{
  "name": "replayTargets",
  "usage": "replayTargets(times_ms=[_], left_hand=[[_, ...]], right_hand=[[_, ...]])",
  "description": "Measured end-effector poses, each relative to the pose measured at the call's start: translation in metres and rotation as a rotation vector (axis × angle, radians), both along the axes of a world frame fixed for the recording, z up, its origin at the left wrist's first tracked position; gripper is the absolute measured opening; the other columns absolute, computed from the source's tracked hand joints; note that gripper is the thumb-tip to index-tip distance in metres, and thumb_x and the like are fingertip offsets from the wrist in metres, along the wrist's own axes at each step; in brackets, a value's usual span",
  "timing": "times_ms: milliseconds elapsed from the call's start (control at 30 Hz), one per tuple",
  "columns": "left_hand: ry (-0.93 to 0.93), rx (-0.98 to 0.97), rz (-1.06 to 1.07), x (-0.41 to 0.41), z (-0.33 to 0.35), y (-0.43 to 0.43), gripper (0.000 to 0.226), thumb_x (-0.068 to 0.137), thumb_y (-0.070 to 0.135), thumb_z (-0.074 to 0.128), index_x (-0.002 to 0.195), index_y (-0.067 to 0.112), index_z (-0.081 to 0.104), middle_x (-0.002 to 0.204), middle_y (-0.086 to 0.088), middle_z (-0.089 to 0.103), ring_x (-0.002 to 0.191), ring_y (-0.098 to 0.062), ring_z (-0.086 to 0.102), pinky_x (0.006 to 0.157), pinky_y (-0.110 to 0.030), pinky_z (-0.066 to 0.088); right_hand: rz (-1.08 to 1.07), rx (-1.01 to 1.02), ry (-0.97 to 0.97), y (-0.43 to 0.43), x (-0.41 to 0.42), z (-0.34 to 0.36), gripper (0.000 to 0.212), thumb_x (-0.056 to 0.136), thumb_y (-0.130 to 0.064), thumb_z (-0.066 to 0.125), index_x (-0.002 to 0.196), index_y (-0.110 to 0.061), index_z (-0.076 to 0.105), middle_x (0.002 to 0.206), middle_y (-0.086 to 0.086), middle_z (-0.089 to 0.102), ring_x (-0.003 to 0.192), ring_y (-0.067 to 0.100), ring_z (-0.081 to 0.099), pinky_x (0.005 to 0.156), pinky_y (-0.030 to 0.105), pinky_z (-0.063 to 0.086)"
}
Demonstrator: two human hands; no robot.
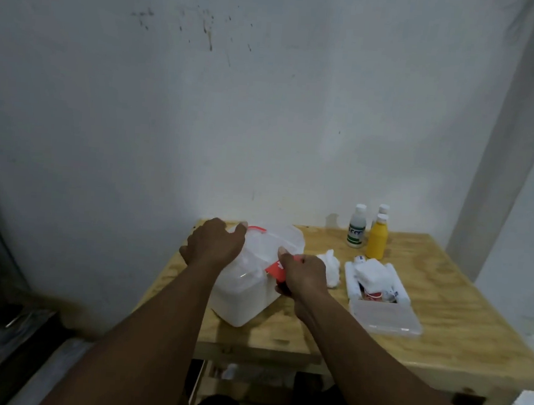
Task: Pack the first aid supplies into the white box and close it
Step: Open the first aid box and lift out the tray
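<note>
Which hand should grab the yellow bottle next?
Probably the right hand. The yellow bottle stands on that side of the box, while the left hand is on the box's far side.

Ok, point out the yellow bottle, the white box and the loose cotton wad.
yellow bottle [377, 241], head view, middle of its body.
white box [245, 299], head view, its front wall.
cotton wad [331, 266], head view, its centre.

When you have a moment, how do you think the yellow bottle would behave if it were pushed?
The yellow bottle stands tall and narrow, so it would probably tip rather than slide. Once down, its round body would likely roll on the wooden table. It stands close to the other bottles and might knock them.
</note>
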State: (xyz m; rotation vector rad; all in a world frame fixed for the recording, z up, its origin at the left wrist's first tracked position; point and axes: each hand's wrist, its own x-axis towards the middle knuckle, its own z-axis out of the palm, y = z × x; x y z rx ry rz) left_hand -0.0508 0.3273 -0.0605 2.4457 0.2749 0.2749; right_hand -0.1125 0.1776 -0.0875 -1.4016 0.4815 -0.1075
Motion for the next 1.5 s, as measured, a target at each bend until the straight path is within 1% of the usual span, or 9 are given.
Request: replayTargets(times_ms=[67, 167, 367, 600, 767, 1100, 1267, 1400, 1500], left_hand=[[-0.057, -0.086, -0.103, -0.005, 0.002, 0.008, 0.083, 0.072, 0.083, 0.052, 0.136, 0.031, 0.052, 0.144, -0.010, 0.050, 0.130, -0.035, 0.048, 0.107, -0.051, 0.040], [-0.020, 0.102, -0.308, -0.024, 0.010, 0.020, 0.106, 0.054, 0.097, 0.052, 0.143, 0.040, 0.040, 0.152, -0.004, 0.037, 0.139, -0.032, 0.036, 0.112, -0.056, 0.033], [0.099, 0.263, -0.462, -0.039, -0.001, 0.036, 0.117, 0.047, 0.085, 0.072, 0.147, 0.041, 0.028, 0.157, 0.001, 0.023, 0.142, -0.027, 0.027, 0.115, -0.050, 0.032], [0.057, -0.187, -0.454, -0.022, 0.030, 0.052, 0.099, 0.049, 0.083, 0.070, 0.132, 0.032, 0.057, 0.138, 0.002, 0.057, 0.118, -0.018, 0.058, 0.098, -0.038, 0.050], [0.170, -0.441, -0.381, 0.005, 0.051, 0.070, 0.090, 0.051, 0.090, 0.059, 0.114, 0.027, 0.067, 0.117, -0.002, 0.069, 0.095, -0.028, 0.071, 0.091, -0.048, 0.057], [0.452, -0.986, -0.258, 0.107, 0.039, 0.085, 0.125, 0.049, 0.099, 0.041, 0.119, -0.002, 0.066, 0.120, -0.031, 0.066, 0.113, -0.049, 0.062, 0.091, -0.057, 0.056], [0.481, -0.990, -0.201, 0.133, 0.010, 0.077, 0.115, 0.053, 0.093, 0.058, 0.124, 0.002, 0.060, 0.117, -0.031, 0.068, 0.092, -0.040, 0.071, 0.071, -0.045, 0.061], [0.511, -0.986, -0.143, 0.136, -0.015, 0.062, 0.118, 0.049, 0.085, 0.072, 0.130, 0.001, 0.051, 0.121, -0.027, 0.066, 0.093, -0.037, 0.073, 0.068, -0.043, 0.060], [0.530, -0.961, -0.139, 0.128, -0.022, 0.052, 0.100, 0.069, 0.083, 0.060, 0.140, 0.014, 0.041, 0.118, -0.012, 0.058, 0.093, -0.029, 0.067, 0.073, -0.043, 0.057]], right_hand=[[0.020, -0.020, -0.011, -0.004, -0.001, 0.005, 0.030, 0.088, -0.031, 0.069, 0.095, -0.003, 0.063, 0.082, 0.013, 0.068, 0.063, 0.022, 0.063, 0.047, 0.028, 0.055], [0.082, 0.049, 0.012, -0.019, 0.001, 0.018, 0.027, 0.090, -0.026, 0.067, 0.094, 0.000, 0.064, 0.073, 0.014, 0.066, 0.058, 0.023, 0.063, 0.049, 0.029, 0.053], [0.310, -0.018, -0.173, -0.034, 0.004, 0.058, 0.016, 0.093, -0.008, 0.052, 0.104, -0.004, 0.062, 0.090, 0.020, 0.071, 0.083, 0.033, 0.072, 0.070, 0.039, 0.057], [0.082, -0.571, -0.428, -0.038, 0.031, 0.056, 0.022, 0.087, -0.018, 0.061, 0.109, -0.022, 0.061, 0.111, 0.000, 0.062, 0.100, 0.020, 0.061, 0.086, 0.036, 0.052], [0.227, -0.510, -0.404, -0.039, 0.070, 0.069, 0.040, 0.086, -0.033, 0.067, 0.124, -0.032, 0.054, 0.129, -0.002, 0.053, 0.118, 0.018, 0.052, 0.099, 0.039, 0.046], [0.324, -0.525, -0.330, -0.033, 0.177, 0.090, 0.036, 0.085, -0.029, 0.068, 0.120, -0.025, 0.060, 0.115, 0.001, 0.060, 0.104, 0.016, 0.058, 0.085, 0.031, 0.045], [0.319, -0.522, -0.200, -0.041, 0.206, 0.060, 0.034, 0.085, -0.026, 0.069, 0.118, -0.020, 0.062, 0.109, 0.005, 0.065, 0.100, 0.020, 0.063, 0.093, 0.044, 0.055], [0.287, -0.543, -0.142, -0.045, 0.203, 0.029, 0.027, 0.086, -0.020, 0.069, 0.112, -0.012, 0.068, 0.110, 0.008, 0.066, 0.090, 0.021, 0.062, 0.074, 0.035, 0.053], [0.281, -0.544, -0.105, -0.045, 0.193, 0.018, 0.020, 0.086, -0.014, 0.068, 0.102, -0.004, 0.071, 0.107, 0.011, 0.068, 0.089, 0.019, 0.059, 0.079, 0.032, 0.046]])
